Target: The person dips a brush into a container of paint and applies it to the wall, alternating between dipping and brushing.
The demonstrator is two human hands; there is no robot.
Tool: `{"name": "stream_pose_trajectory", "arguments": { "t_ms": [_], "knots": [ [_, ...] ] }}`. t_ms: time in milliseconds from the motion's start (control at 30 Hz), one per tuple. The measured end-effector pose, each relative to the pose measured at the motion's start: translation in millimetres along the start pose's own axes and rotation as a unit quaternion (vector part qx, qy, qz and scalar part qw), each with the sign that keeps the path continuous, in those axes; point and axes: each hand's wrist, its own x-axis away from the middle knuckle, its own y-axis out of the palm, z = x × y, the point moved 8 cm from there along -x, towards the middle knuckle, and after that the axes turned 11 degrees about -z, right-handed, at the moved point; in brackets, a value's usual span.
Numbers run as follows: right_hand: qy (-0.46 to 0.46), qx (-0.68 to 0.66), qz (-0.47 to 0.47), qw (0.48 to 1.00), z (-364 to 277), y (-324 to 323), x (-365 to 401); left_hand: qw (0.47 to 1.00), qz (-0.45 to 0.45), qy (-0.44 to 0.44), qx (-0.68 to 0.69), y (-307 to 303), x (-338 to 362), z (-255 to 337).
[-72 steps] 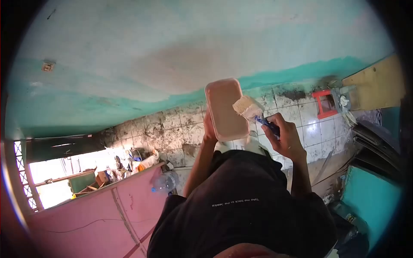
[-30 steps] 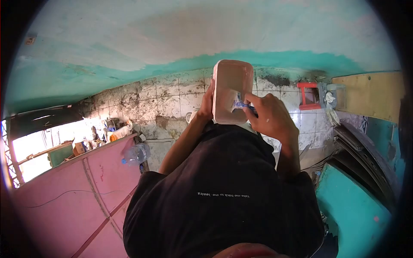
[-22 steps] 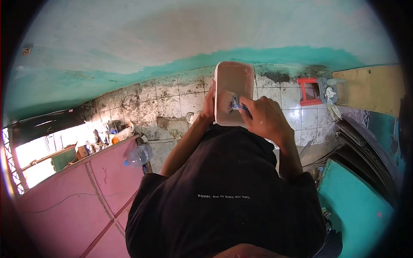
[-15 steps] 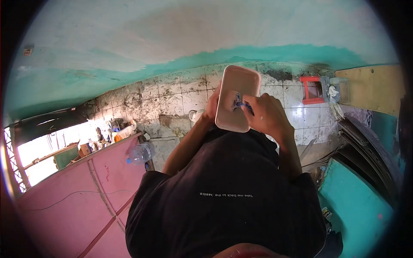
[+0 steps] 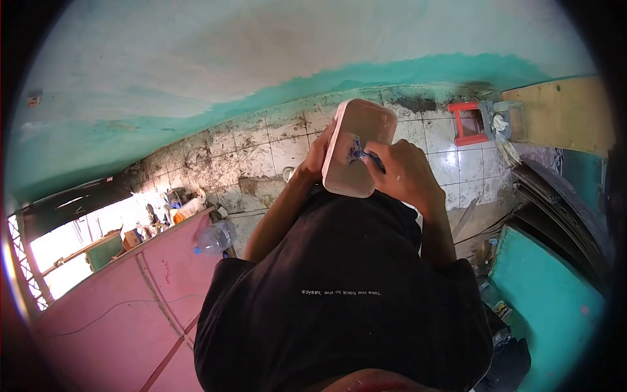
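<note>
Black shirt nearest. Right hand: grip nearly closed, fingers pinching the blue handle of a brush; brush head sits inside the pale container, over the liquid. Left hand: grip part-open, curled on the container's left side; fingers underneath hidden, so can't tell their spread. Container is tilted, in front of the shirt. Beyond: stained tiled floor, red frame at right, then teal-and-white wall.

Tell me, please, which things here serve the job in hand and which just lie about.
In use:
blue-handled paintbrush
pale pink rectangular plastic tub holding beige liquid

Seemingly lying about:
clear, blue-capped plastic bottle
red square frame
dark stacked sheets
</note>
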Motion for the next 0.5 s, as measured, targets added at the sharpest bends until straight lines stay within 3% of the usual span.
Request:
{"name": "stream_pose_trajectory", "arguments": {
  "t_ms": [100,233,300,433,500],
  "knots": [
    [0.042,-0.01,-0.044,0.998,4,-7,5,0.991,0.006,0.06,-0.118,6,1,15],
    [0.05,-0.034,-0.029,0.998,10,9,4,0.989,0.009,0.033,-0.147,2,-3,4],
    [0.029,-0.002,-0.014,0.999,7,8,2,1.0,-0.014,0.01,0.007,4,-8,-3],
    [0.029,-0.051,-0.05,0.997,3,-1,8,0.999,0.003,0.031,-0.034,-6,-1,5],
    [0.038,-0.058,-0.053,0.996,8,6,5,0.998,-0.012,0.068,0.007,0,0,8]
  ]
}}
